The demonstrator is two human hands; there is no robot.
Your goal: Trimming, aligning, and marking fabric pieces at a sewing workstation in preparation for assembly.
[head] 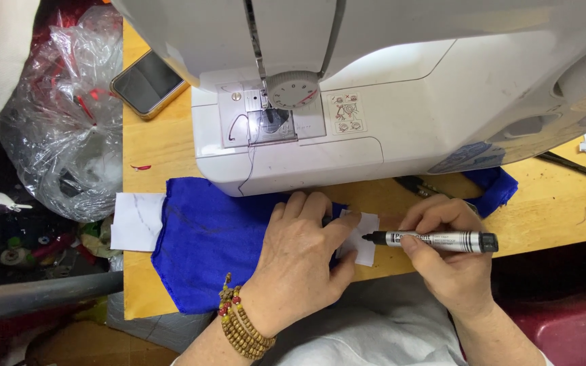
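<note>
Left hand (pixel 300 251) lies flat, fingers spread, pressing blue cloth (pixel 205 244) on the wooden surface (pixel 157 142). Right hand (pixel 442 251) is closed around a black-and-silver marker (pixel 435 239), tip on a small white paper piece (pixel 361 237) at the cloth's 3 o'clock edge. A square pictogram sticker (pixel 347 113) sits on the white sewing machine (pixel 374 102) at 12 o'clock. A second white paper (pixel 137 220) lies at 9 o'clock, partly under cloth. The dark tool (pixel 415 184) beneath the machine is possibly scissors. Phone (pixel 147 83) and clear plastic bag (pixel 62 129) at 10 o'clock.
</note>
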